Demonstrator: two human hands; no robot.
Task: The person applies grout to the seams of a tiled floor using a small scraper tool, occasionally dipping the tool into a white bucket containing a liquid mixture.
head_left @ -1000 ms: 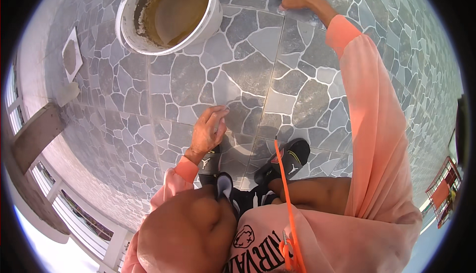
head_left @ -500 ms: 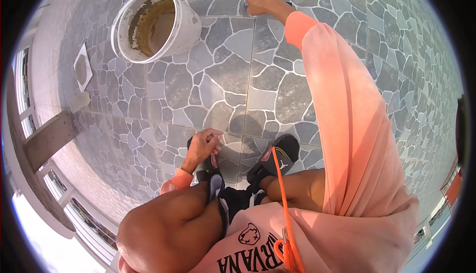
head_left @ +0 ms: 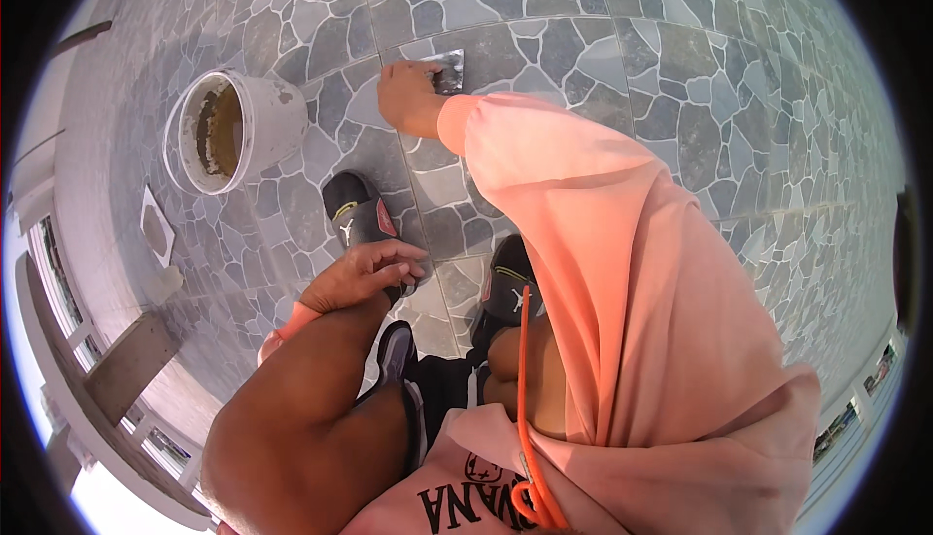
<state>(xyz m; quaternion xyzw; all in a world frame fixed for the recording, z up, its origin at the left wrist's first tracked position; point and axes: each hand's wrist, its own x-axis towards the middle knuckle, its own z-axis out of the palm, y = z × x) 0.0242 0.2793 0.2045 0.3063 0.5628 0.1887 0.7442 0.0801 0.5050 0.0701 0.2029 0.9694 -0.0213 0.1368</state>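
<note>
My right hand point(head_left: 410, 98) is closed around a flat metal scraper point(head_left: 451, 72) with a wide, shiny blade, low over the tiled floor point(head_left: 564, 59) ahead of me. Its handle is hidden under my fingers, and the blade lies close to a joint between tiles. My left hand point(head_left: 360, 277) rests by my left knee, empty, with fingers loosely bent and apart. To the left of my right hand stands a white bucket point(head_left: 277, 132) with a smeared rim, holding murky brown liquid.
A pale flat piece with a grey patch point(head_left: 157, 229) lies at the left, beside a whitish lump point(head_left: 169, 282). A low wall with a wooden board point(head_left: 131, 365) runs along that side. My sandalled feet, left sandal point(head_left: 352, 207) forward, stand between the hands and my body.
My right hand has come nearer and left, and the scraper blade shows now. My left foot has stepped forward. The view has shifted, so the bucket appears lower and farther left.
</note>
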